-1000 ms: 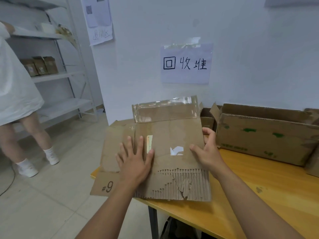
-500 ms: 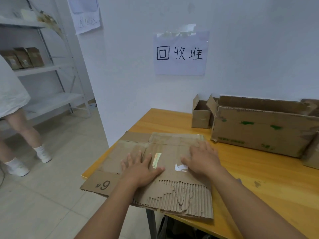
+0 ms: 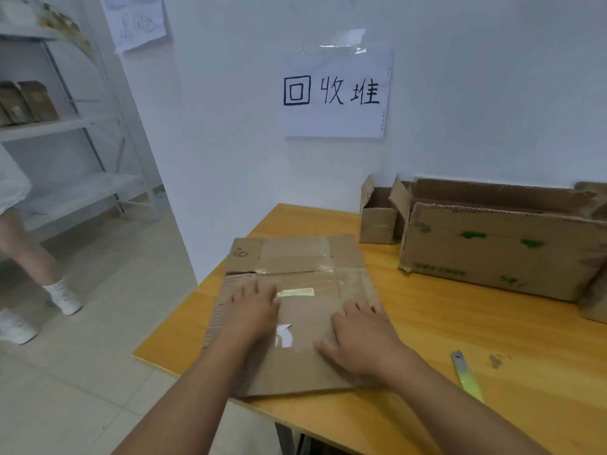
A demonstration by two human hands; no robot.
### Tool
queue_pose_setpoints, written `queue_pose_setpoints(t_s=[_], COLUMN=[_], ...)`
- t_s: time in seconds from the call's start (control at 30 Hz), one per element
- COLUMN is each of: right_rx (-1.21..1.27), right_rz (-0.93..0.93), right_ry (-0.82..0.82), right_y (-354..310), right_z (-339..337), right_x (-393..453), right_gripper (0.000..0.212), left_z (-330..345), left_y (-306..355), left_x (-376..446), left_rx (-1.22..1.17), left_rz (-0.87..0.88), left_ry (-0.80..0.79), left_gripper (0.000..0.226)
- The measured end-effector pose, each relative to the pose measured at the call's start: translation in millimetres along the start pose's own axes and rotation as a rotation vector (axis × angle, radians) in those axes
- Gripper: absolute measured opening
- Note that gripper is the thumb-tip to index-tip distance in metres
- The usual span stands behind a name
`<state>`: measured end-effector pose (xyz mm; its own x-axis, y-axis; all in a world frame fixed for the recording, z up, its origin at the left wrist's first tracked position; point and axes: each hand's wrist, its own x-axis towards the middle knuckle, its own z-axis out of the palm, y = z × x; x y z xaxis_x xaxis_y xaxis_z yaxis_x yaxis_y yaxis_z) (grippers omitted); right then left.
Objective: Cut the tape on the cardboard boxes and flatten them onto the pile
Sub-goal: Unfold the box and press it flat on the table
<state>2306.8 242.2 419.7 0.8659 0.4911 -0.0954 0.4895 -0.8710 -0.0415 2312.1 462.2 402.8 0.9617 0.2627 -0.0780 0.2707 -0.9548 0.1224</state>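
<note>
A flattened cardboard box [image 3: 297, 264] lies on the wooden table [image 3: 460, 326] near its left corner, with clear tape across its far flap and a "9" mark at the far left. My left hand [image 3: 251, 311] presses flat on its left part, fingers spread. Palm down, my right hand [image 3: 356, 338] presses on its right part. A large open cardboard box [image 3: 499, 254] with green marks stands at the right against the wall. Beside it stands a small open box [image 3: 376, 221].
A cutter with a yellow-green handle [image 3: 466, 376] lies on the table to the right of my right arm. A paper sign [image 3: 335, 90] hangs on the wall above. At the left, a person [image 3: 19, 244] stands by white shelves [image 3: 65, 126] on the tiled floor.
The flattened box was upright a second ago. It has gone down onto the table and been turned and pushed further onto it. Both hands now press on top of it.
</note>
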Motion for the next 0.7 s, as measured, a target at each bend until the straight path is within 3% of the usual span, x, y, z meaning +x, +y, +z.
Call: queue_pose_setpoints(t_s=[0.1,0.23,0.33,0.6,0.7], right_rx=[0.143,0.262,0.234,0.183,0.118], right_rz=[0.014,0.051,0.064,0.09,0.076], right_ry=[0.092,0.002,-0.033,0.105,0.105], right_y=[12.2,19.9,14.3,9.8,3.0], right_z=[-4.6,3.0,24.9,31.7,23.3], right_x=[22.1,69.8,89.4,87.0,70.4], right_gripper=[0.053,0.069,0.073,0.073,0.066], left_z=[12.5,21.9,24.1,28.9,24.0], left_y=[6.5,3.0,-1.0,-0.9,5.7], left_x=[3.6,3.0,3.4,2.1,-6.3], left_rx=[-0.113,-0.128,-0.117,-0.059,-0.018], left_rz=[-0.026,-0.02,0.022,0.054,0.052], left_ry=[-0.091,-0.064,-0.03,0.006,0.157], left_gripper=[0.061,0.074,0.076,0.083,0.074])
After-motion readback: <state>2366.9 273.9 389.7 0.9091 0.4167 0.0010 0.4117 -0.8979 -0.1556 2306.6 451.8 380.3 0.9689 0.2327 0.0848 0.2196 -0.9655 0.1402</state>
